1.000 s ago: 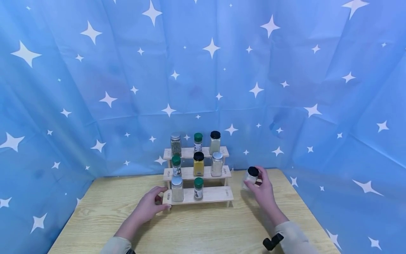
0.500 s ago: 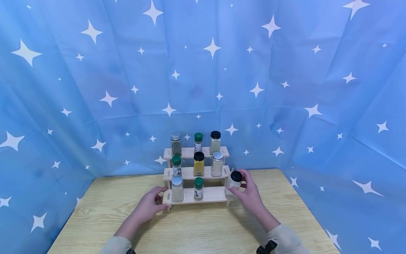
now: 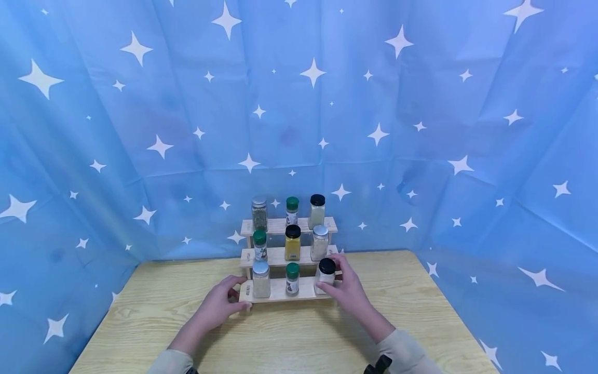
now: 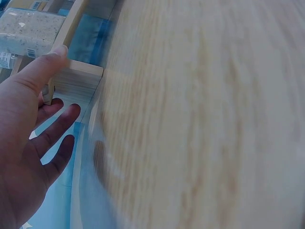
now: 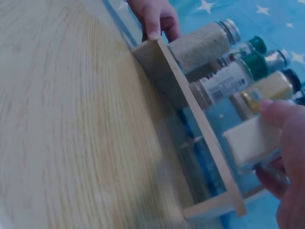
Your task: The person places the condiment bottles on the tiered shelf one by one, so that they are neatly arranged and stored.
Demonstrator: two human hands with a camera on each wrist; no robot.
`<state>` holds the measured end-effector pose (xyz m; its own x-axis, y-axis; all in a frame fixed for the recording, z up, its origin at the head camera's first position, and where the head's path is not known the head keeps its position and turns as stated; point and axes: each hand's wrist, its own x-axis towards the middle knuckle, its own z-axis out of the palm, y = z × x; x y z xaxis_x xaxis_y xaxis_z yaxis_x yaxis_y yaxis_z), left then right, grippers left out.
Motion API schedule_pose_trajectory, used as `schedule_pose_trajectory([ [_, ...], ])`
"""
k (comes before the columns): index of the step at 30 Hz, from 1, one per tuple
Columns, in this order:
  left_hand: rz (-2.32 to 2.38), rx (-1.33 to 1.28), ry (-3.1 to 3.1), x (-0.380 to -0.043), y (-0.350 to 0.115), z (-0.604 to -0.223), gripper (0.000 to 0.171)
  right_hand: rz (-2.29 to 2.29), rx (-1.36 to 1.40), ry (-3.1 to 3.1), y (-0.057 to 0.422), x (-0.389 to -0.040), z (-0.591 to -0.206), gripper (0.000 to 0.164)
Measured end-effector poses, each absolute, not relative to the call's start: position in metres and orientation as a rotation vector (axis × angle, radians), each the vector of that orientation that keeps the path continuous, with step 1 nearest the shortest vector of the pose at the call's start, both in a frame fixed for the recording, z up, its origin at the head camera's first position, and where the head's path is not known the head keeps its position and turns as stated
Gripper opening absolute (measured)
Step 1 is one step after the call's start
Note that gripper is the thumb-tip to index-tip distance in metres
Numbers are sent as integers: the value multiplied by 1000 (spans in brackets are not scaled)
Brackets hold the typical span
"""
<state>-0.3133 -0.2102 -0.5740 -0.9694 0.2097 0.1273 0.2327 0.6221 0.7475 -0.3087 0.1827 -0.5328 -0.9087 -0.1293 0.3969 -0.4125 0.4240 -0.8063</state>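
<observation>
In the head view, my right hand (image 3: 348, 288) holds a black-capped spice jar (image 3: 324, 283) of pale contents between thumb and fingers. The jar is at the right end of the lowest step of a three-step wooden rack (image 3: 306, 289); the right wrist view shows the jar's base (image 5: 252, 143) close over that step. At the opposite end, my left hand (image 3: 222, 304) grips the step's left end, thumb (image 4: 45, 67) on its front edge and fingers behind. The same step bears a silver-capped jar (image 3: 261, 283) and a small green-capped jar (image 3: 292, 280).
On the middle step stand a green-capped jar (image 3: 260, 246), a yellow jar with a black cap (image 3: 293, 244) and a silver-capped jar (image 3: 320, 244). Three more jars line the top step (image 3: 277, 224). A blue star-patterned curtain (image 3: 289, 130) hangs behind the wooden table (image 3: 411, 296).
My right hand has carried the black-capped jar leftward, from beside the rack to the right end of the lowest step. The left hand has stayed on the rack.
</observation>
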Motion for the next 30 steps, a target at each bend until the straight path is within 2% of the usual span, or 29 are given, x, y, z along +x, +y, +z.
schedule_pose_trajectory([
  [15, -1276, -390, -2808, -313, -211, -570, 70, 1429, 460, -2432, 170, -313, -539, 78],
  [24, -1258, -418, -2820, -309, -211, -571, 70, 1475, 428, -2468, 177, -309, -539, 101],
  [26, -1226, -456, -2803, -308, -211, -569, 73, 1482, 484, -2443, 186, -310, -540, 97],
  [30, -1168, -497, -2766, -305, -215, -563, 84, 1422, 642, -2334, 212, -314, -541, 74],
])
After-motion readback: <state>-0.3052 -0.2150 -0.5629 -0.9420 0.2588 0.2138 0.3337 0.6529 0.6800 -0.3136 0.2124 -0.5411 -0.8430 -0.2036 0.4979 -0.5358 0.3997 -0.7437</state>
